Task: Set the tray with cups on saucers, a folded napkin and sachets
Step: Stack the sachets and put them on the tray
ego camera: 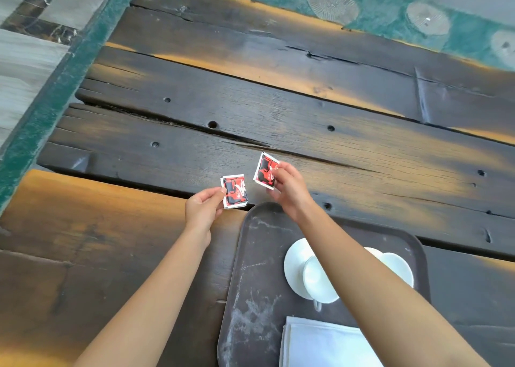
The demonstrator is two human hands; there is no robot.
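Left hand (202, 209) pinches one red-and-black sachet (234, 191) by its left edge, thumb on top; the packet sits nearly square to the view, face up, over the table (111, 227) planks just beyond the tray's far left corner. Right hand (288, 184) pinches a second sachet (264, 172) by its right edge, long axis tilted, top corner pointing away and slightly right. Both packets are apart, near each other. Dark tray (250, 283) holds a white cup (317, 280) on a saucer (295, 263), partly hidden by the right forearm, and a folded napkin (320, 344) at the near edge.
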